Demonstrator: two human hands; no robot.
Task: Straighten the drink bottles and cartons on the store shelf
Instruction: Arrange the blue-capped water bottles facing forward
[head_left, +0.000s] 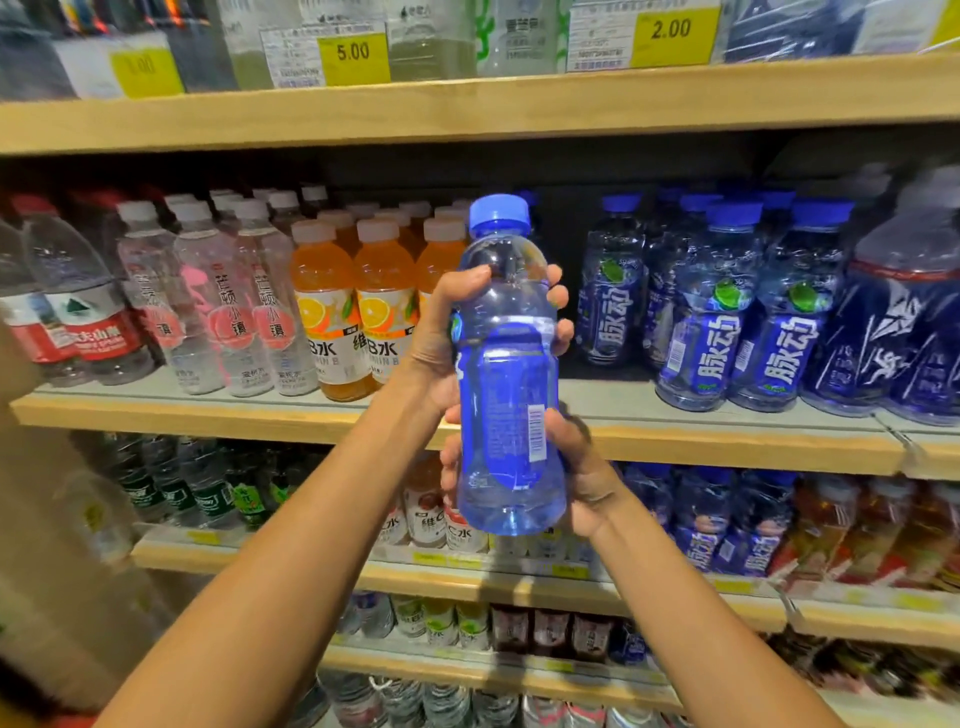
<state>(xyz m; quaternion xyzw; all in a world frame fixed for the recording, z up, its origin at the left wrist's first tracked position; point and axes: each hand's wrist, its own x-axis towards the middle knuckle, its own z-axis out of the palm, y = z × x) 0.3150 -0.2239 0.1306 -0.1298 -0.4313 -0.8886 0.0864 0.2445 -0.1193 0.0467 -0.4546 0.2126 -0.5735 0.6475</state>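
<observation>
On the middle shelf (260, 415), the red-labelled water bottles (88, 327) at the far left stand upright, though the wide lens bends them, so I cannot vouch for how even their row is. Next, the pink-labelled bottles (228, 317) and the orange drink bottles (358, 306) stand upright in close rows with labels facing out; that stretch looks finished.

In front of the shelf, the left hand (441, 332) has its grip clamped round the shoulder of the blue bottle (509, 374), fingers curled over its far side. The bottle is held upright in the air, off the shelf, with its barcode side toward the camera. The right hand (582, 467) has its grip wrapped round the lower body.

Behind the bottle, a dark gap (563, 234) shows in the row, between the orange drinks and the blue-labelled bottles (717, 322), which is probably where it belongs. It has yet to be turned label-out and set in. One bottle in the blue-labelled group seems to show its barcode side, so it may need turning. The dark blue bottles (904, 338) at the far right stand upright.
</observation>
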